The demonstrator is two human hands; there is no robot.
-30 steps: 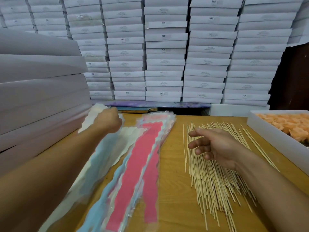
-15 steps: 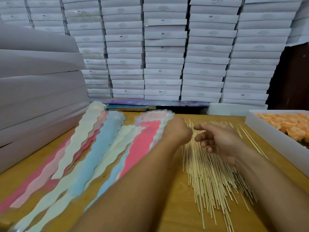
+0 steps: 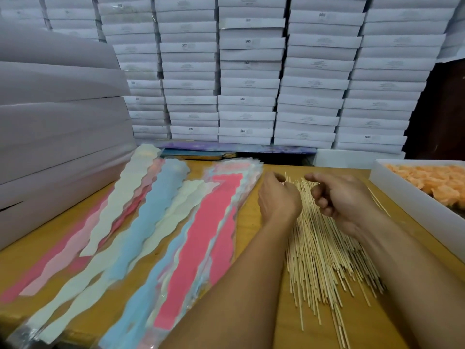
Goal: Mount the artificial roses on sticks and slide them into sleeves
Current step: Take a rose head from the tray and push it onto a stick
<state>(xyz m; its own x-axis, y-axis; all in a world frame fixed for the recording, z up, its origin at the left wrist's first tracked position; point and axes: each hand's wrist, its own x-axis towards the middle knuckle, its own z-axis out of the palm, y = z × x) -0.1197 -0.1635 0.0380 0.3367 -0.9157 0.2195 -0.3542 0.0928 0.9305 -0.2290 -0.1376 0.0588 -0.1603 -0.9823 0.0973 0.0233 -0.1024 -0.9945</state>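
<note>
Here, one wooden desk (image 3: 254,222), stocked as follows. Sticks (image 3: 324,250): a loose heap of thin pale skewers, lying lengthwise on the right half of the desk. Sleeves (image 3: 208,235): long wavy-edged film strips in pink, blue and cream, fanned across the left half, the nearest bundle just beside the sticks. Roses (image 3: 432,180): orange artificial heads packed in a white tray (image 3: 407,195) at the desk's right edge, well apart from the sleeves. Left hand (image 3: 278,197): above the far end of the stick heap, fingers curled inward; whether its grip pinches a stick cannot be told, since the fingertips are turned away from the camera. Right hand (image 3: 342,197): just beside the left, over the same heap, thumb out, fingers loosely curled, grip holding nothing visible. White boxes (image 3: 249,79): flat, stacked in tall columns behind the desk; further grey-white stacks rise at the left.
</note>
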